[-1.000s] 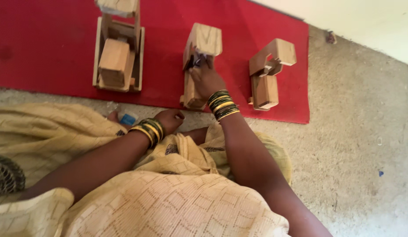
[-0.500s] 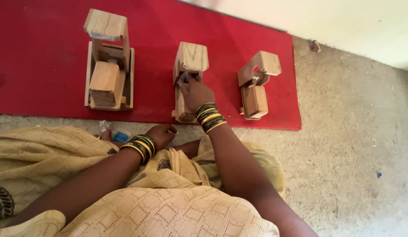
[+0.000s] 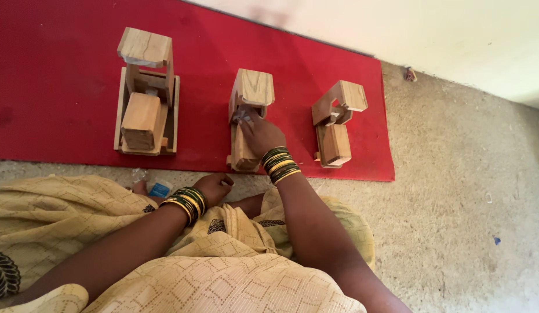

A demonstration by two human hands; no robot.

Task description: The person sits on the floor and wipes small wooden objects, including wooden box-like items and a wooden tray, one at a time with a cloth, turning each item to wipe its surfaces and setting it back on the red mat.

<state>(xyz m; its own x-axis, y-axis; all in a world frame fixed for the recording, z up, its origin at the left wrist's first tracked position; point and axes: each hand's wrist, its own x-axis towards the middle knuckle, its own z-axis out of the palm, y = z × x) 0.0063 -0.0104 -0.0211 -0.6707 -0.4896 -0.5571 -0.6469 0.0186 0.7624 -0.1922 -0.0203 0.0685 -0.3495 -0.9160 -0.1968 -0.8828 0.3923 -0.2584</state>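
Middle wooden piece (image 3: pixel 250 95) — upright, red mat (image 3: pixel 61 87).

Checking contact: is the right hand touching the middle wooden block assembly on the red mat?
Touching: the head view shows the right hand resting on the middle wooden block assembly.

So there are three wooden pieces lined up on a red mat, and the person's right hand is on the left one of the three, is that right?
Not quite. The head view shows three wooden pieces on the red mat, but the right hand is on the middle wooden piece, not the left wooden piece. The rest stands.
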